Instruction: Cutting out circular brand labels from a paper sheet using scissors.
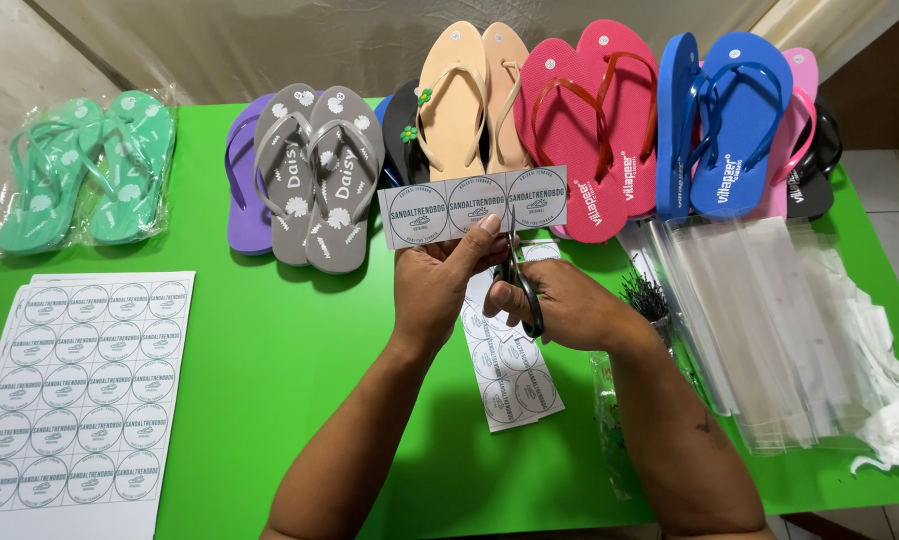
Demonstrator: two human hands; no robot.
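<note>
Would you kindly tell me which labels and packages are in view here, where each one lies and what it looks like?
Label strip: held up by the left hand, white, three round grey-printed labels.
Label sheets: stacked at the table's left, white, rows of round labels.
Cut label pieces: under the hands, white.
Bagged sandals: far left, mint green pair in a clear bag.
Clear bags: stacked at right, long, see-through.
Scissors: in the right hand, at the strip.

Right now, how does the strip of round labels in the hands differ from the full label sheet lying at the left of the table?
The label strip is one row of three circles; the full label sheet carries many rows. The left hand holds the strip up off the green table, with the scissors in the right hand cutting at it; the sheet lies flat and untouched. Both are white with the same round printed design.
</note>
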